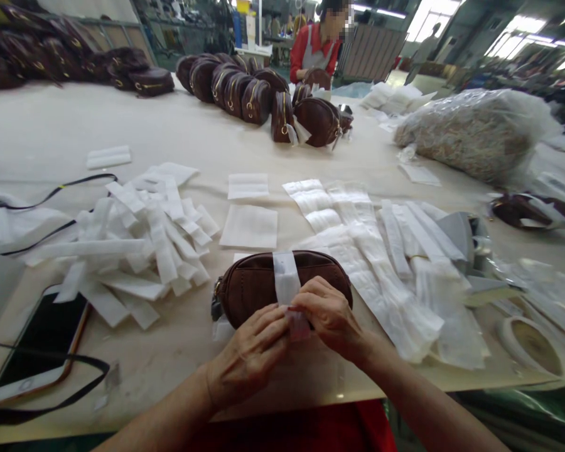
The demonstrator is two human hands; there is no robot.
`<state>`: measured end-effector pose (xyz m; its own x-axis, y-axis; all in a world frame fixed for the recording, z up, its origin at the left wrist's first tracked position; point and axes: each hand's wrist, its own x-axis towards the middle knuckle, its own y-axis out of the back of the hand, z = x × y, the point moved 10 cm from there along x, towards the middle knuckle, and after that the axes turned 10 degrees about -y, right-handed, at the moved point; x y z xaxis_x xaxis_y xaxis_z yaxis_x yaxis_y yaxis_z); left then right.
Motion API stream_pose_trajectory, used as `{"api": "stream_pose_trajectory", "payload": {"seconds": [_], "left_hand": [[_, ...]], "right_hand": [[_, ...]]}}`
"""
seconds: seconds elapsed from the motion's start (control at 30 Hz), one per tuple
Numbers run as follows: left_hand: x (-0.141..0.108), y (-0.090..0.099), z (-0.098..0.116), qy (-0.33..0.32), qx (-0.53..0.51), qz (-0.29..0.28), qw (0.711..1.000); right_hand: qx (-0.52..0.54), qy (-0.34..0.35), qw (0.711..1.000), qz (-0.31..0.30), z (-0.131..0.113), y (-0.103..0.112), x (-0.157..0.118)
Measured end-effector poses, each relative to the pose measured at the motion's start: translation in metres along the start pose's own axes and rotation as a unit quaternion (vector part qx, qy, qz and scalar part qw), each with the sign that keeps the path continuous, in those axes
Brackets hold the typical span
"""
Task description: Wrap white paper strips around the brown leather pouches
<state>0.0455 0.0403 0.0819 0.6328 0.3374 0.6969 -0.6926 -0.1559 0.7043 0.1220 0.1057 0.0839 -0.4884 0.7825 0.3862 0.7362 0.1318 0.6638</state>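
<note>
A dark brown leather pouch with a rounded top lies in front of me on the table. Across its middle runs a white packing strip, its lower end hanging toward me over the pouch's near edge. My left hand has its fingers drawn together at the strip's lower part, against the pouch. From the other side my right hand pinches the same strip, fingertips almost meeting those of the left. The exact hold of the fingertips is partly hidden.
Left are a pile of white foam strips and a phone. White padded sheets and a tape roll lie right. Behind stand several brown bags, a plastic-wrapped bundle and a person in red.
</note>
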Motion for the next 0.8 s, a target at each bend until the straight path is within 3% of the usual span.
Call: {"api": "stream_pose_trajectory", "payload": {"seconds": [0.2,0.37,0.5,0.7,0.8], "left_hand": [[0.003,0.005,-0.004,0.06,-0.044,0.009,0.997],[0.003,-0.005,0.005,0.039,0.099,-0.026,0.994],[0.003,-0.013,0.007,0.018,0.134,-0.042,0.99],[0.002,-0.01,0.002,0.05,0.145,-0.028,0.988],[-0.002,-0.011,0.003,0.052,0.15,-0.019,0.987]], "right_hand": [[-0.032,-0.046,0.998,0.002,0.009,-0.008,0.0],[-0.035,-0.038,0.999,0.006,0.008,-0.008,0.001],[-0.047,-0.065,0.997,0.009,0.015,-0.007,0.001],[-0.111,-0.125,0.983,0.077,0.023,-0.001,0.003],[-0.087,-0.127,0.981,0.119,0.019,0.018,-0.003]]}}
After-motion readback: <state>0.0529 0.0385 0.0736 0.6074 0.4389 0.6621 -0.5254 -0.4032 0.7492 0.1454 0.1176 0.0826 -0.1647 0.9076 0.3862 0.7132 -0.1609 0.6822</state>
